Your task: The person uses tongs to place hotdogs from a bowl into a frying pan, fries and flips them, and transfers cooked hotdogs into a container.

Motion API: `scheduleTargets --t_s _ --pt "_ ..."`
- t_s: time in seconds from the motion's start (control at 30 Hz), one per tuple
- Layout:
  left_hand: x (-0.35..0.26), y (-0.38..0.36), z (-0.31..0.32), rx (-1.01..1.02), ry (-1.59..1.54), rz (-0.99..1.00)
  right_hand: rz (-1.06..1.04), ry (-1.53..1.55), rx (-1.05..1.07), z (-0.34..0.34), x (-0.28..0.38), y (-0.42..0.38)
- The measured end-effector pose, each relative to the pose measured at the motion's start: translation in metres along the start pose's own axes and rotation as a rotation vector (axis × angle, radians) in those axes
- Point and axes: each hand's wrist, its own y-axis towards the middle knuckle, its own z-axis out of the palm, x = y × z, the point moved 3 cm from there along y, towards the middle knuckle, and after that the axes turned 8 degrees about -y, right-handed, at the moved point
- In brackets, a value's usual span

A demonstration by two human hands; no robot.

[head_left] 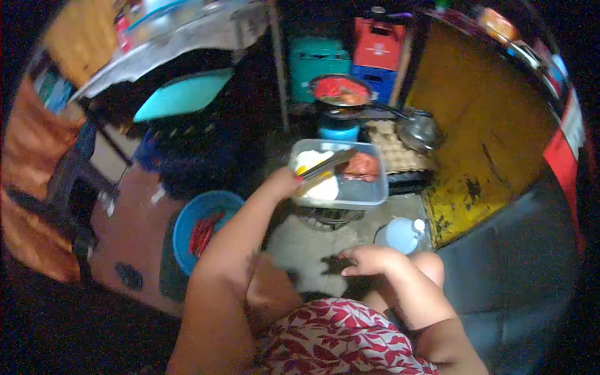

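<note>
My left hand (286,184) is closed round metal tongs (326,165), held slanting over a clear plastic container (382,199). Inside the container, white food with yellow on it (320,186) lies at the left, partly covered by the tongs and hand. Reddish raw-looking meat (362,167) fills the upper right corner, near the tongs' dark tips. My right hand (365,259) hangs empty above the floor with fingers apart, left of a pale plastic jug (401,235) with a white cap.
Behind the container, a pan (340,92) of red food sits above a blue burner base (339,130). A glass lid (417,132) lies to its right. At left stands a blue basin (180,232) holding red pieces. Stacked crates (379,47) stand behind; a yellow panel (481,125) borders the right.
</note>
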Motion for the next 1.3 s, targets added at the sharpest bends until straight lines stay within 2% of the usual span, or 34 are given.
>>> scheduleTargets --t_s 0.07,0.1,0.13,0.17,0.2,0.23,0.27,0.37,0.43,0.47,0.5,0.57,0.6,0.63,0.7,0.77,0.83,0.9,0.97,1.0,1.03,1.07,1.17,1.3 --pt "-0.025 -0.018 -0.006 -0.078 0.048 -0.010 0.036 -0.039 0.060 -0.004 0.016 0.001" --pt "-0.012 -0.007 0.005 -0.083 -0.025 0.023 0.059 -0.089 0.102 -0.003 0.020 0.004" --pt "-0.026 -0.017 0.003 -0.058 -0.038 -0.114 0.050 -0.071 0.077 0.007 0.012 0.009" --pt "-0.029 -0.018 0.007 -0.040 -0.136 -0.139 0.004 -0.100 0.127 0.014 0.012 0.011" --pt "-0.025 -0.003 0.018 -0.066 -0.055 0.033 0.038 -0.094 0.116 0.018 0.009 0.013" --pt "-0.037 -0.019 0.013 -0.083 -0.229 -0.033 0.079 -0.087 0.094 0.019 0.008 0.017" --pt "-0.037 -0.005 0.023 -0.143 -0.222 -0.018 0.053 -0.105 0.117 0.022 0.010 0.021" --pt "-0.073 -0.054 0.001 0.004 -0.542 -0.064 0.125 -0.101 0.142 0.027 0.013 0.021" --pt "-0.073 -0.041 0.009 0.017 -0.647 -0.117 0.160 -0.175 0.150 0.030 0.010 0.020" --pt "-0.066 -0.025 0.025 0.016 -0.811 -0.084 0.164 -0.162 0.162 0.027 0.012 0.015" --pt "-0.078 -0.043 0.012 -0.011 -0.785 -0.086 0.216 -0.150 0.148 0.025 0.005 0.009" --pt "-0.069 -0.036 0.014 0.057 -0.919 -0.093 0.094 -0.151 -0.016 0.020 -0.004 0.002" --pt "-0.065 -0.029 0.015 0.038 -0.856 -0.107 0.127 -0.142 -0.030 0.009 -0.002 -0.007" --pt "-0.064 -0.029 0.011 0.005 -0.835 -0.140 0.137 -0.100 -0.077 -0.007 0.008 -0.019" --pt "-0.054 -0.024 0.012 0.058 -0.987 -0.187 0.162 -0.052 -0.138 -0.030 0.023 -0.042" --pt "-0.050 -0.023 0.012 0.027 -0.959 -0.235 0.168 -0.046 -0.275 -0.048 0.034 -0.062" --pt "-0.055 -0.034 0.003 0.027 -0.906 -0.246 -0.065 0.067 -0.460 -0.061 0.044 -0.085" --pt "-0.054 -0.035 0.008 0.024 -0.897 -0.224 -0.332 0.094 -0.642 -0.091 0.084 -0.122" --pt "-0.047 -0.023 0.009 0.008 -0.881 -0.209 -0.911 0.360 -0.817 -0.103 0.116 -0.175" --pt "-0.041 -0.015 0.016 0.030 -0.916 -0.219 -1.209 0.428 -0.840 -0.106 0.130 -0.202" --pt "-0.037 -0.011 0.019 0.050 -0.950 -0.228 -1.345 0.467 -0.634 -0.124 0.152 -0.232" --pt "-0.043 -0.015 0.018 0.070 -0.930 -0.209 -1.362 0.431 -0.972 -0.113 0.175 -0.244" --pt "-0.049 -0.019 0.016 0.068 -0.888 -0.238 -1.728 0.496 -0.888 -0.132 0.205 -0.264" --pt "-0.052 -0.025 0.009 0.029 -0.821 -0.205 -1.801 0.525 -0.943 -0.132 0.225 -0.258"
